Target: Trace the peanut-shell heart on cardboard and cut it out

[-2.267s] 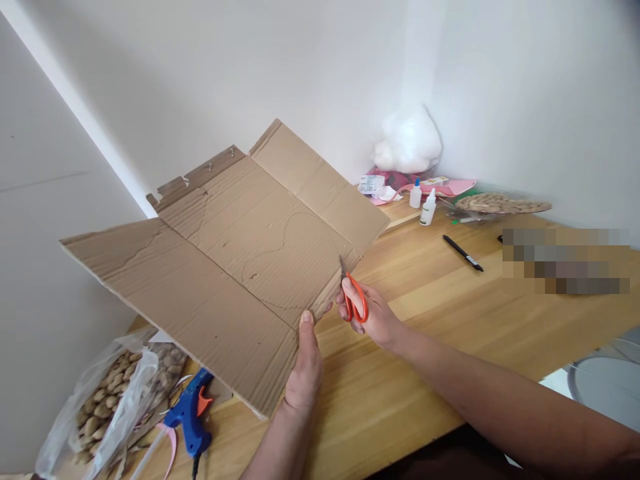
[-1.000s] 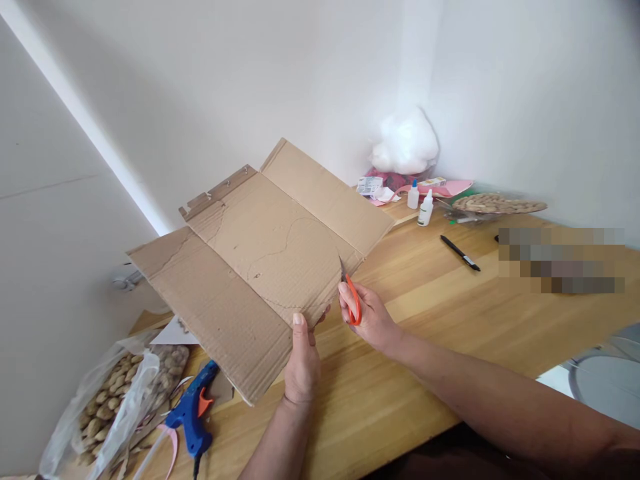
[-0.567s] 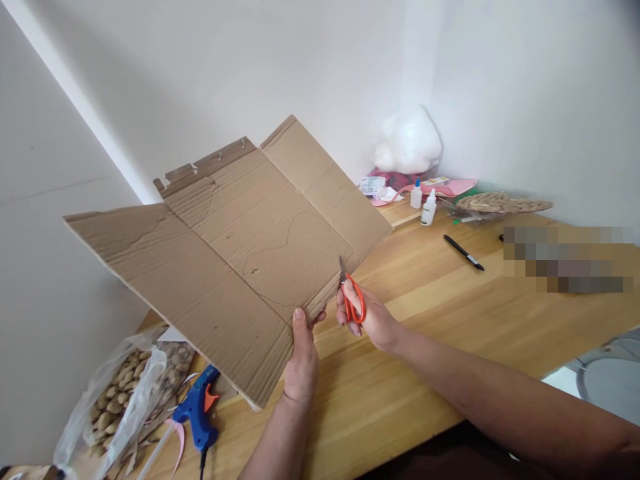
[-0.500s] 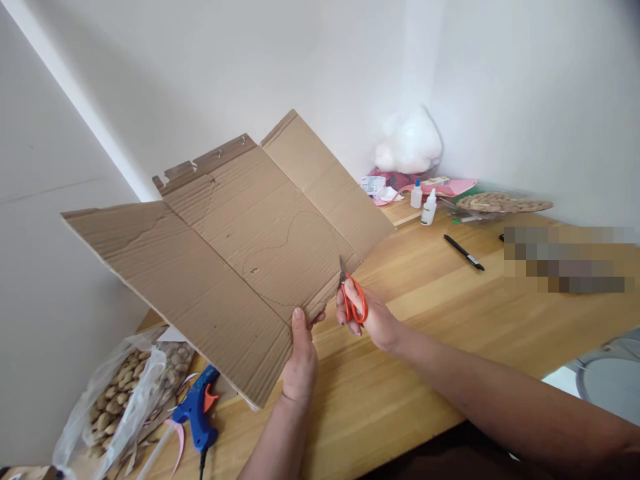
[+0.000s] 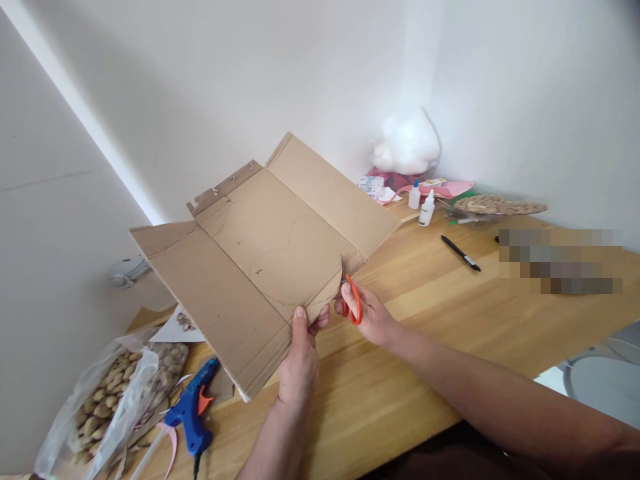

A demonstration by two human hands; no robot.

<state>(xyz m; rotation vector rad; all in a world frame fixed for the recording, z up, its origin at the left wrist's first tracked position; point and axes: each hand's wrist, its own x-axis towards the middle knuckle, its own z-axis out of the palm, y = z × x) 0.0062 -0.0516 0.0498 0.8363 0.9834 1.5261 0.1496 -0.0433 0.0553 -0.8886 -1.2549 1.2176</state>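
Note:
A creased sheet of cardboard [image 5: 295, 247] is held up at a tilt over the table, with a curved outline drawn on its middle panel. My left hand [image 5: 300, 357] grips its lower edge, thumb on top and fingers underneath. In my right hand [image 5: 367, 313] are scissors [image 5: 354, 300] with orange handles. Their blades sit at the right part of the lower edge, near the drawn line, and one blade shows above the cardboard. The fingers of my right hand are closed through and around the handles.
Left on the wooden table [image 5: 400, 373] lie a bag of peanuts [image 5: 107, 393] and a blue glue gun [image 5: 193, 410]. Towards the back right are two small white bottles [image 5: 427, 210], a black pen [image 5: 461, 253], a bag of white stuffing [image 5: 410, 143] and a braided piece [image 5: 500, 204].
The cardboard has tipped flatter, its far left corner moving right and down. White paper and a pale object behind it have come into view. Both hands keep their hold.

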